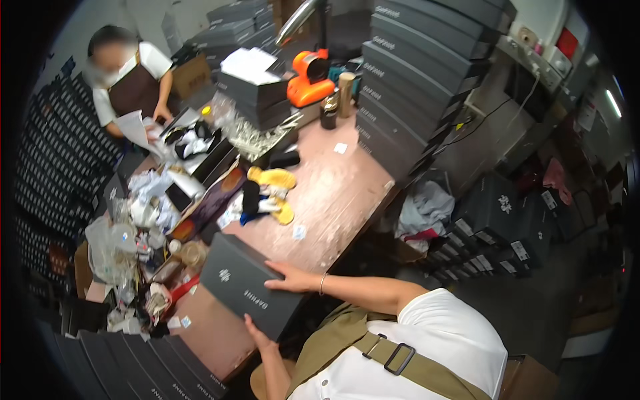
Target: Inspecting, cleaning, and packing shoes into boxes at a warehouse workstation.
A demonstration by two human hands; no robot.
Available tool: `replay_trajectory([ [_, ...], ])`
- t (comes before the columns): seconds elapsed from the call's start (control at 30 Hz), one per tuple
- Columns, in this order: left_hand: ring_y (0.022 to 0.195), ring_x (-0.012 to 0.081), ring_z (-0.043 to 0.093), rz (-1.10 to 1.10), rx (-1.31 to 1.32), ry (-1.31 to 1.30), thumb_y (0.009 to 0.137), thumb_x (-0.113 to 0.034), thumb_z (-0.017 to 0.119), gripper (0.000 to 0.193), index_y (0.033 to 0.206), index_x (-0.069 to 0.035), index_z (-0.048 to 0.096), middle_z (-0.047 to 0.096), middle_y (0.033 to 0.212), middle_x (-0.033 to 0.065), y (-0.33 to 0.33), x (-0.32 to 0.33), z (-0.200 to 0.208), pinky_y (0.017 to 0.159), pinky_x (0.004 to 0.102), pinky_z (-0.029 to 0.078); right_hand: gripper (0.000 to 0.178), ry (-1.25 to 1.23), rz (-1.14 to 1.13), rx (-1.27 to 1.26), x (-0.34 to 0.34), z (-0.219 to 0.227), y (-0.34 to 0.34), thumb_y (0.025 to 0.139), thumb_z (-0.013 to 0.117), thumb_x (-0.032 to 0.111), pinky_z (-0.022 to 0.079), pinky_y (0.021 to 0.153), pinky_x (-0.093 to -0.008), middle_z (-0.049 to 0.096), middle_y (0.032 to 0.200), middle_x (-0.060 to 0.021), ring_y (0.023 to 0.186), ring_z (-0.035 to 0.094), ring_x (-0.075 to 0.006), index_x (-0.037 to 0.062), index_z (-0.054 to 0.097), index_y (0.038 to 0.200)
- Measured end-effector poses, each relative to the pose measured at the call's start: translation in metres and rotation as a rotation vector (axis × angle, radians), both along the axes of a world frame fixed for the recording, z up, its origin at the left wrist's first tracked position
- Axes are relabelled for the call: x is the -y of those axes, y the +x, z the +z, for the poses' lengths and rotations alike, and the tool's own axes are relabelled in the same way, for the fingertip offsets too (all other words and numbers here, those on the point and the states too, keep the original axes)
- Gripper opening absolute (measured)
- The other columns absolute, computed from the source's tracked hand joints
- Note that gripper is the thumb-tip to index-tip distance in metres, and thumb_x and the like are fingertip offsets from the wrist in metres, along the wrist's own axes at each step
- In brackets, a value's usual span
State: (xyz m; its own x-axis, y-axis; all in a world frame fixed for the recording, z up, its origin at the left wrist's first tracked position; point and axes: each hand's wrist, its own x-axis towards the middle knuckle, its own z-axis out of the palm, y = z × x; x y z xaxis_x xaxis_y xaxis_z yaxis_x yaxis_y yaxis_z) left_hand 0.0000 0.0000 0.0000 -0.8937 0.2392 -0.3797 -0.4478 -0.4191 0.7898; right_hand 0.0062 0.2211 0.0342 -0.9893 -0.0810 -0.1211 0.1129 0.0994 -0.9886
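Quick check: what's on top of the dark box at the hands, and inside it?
Pale printing and the right hand show on top of the dark box; its closed top hides whatever is inside.

Hands on grey box, pinkish table

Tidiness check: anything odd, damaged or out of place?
Yes: translucent plastic packaging lies jumbled at the left of the pink tabletop, unlike the neat box stack. The tabletop looks scuffed near its right edge, probably worn. The dark grey box at the left hand and right hand looks intact.
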Motion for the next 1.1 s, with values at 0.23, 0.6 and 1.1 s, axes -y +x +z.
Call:
replay_trajectory([
  [0.23, 0.122, 0.0261, 0.048, -0.125, -0.325, 0.608, 0.097, -0.049, 0.039, 0.060, 0.138, -0.005, 0.041, 0.048, 0.135, 0.0113, -0.029, -0.153, 0.192, 0.105, 0.0417, 0.039, 0.098, 0.854, -0.046, -0.977, -0.128, 0.256, 0.087, 0.068, 0.076, 0.053, 0.015, 0.110, -0.0585, 0.022, 0.150, -0.0269, 0.139, 0.022, -0.0444, 0.0150, 0.031, 0.147],
  [0.6, 0.135, 0.0287, 0.036, -0.469, -1.282, 0.552, 0.097, -0.052, 0.037, 0.071, 0.147, -0.003, 0.025, 0.036, 0.147, 0.0154, 0.032, -0.429, 0.535, 0.109, 0.0441, 0.032, 0.064, 0.537, -0.361, -1.530, -0.385, 0.537, 0.218, 0.092, 0.062, 0.034, 0.044, 0.098, -0.0315, 0.054, 0.130, -0.0091, 0.115, 0.053, -0.0177, 0.0005, 0.034, 0.140],
  [1.1, 0.135, 0.0368, 0.035, -0.579, -1.845, -0.198, 0.093, -0.056, 0.047, 0.074, 0.147, -0.009, 0.029, 0.035, 0.146, 0.0238, 0.045, -0.547, 0.515, 0.110, 0.0422, 0.031, 0.053, 0.763, -1.239, -1.120, -0.570, 0.566, 0.233, 0.097, 0.050, 0.041, 0.044, 0.096, -0.0330, 0.056, 0.126, -0.0088, 0.114, 0.054, -0.0184, -0.0020, 0.050, 0.129],
])
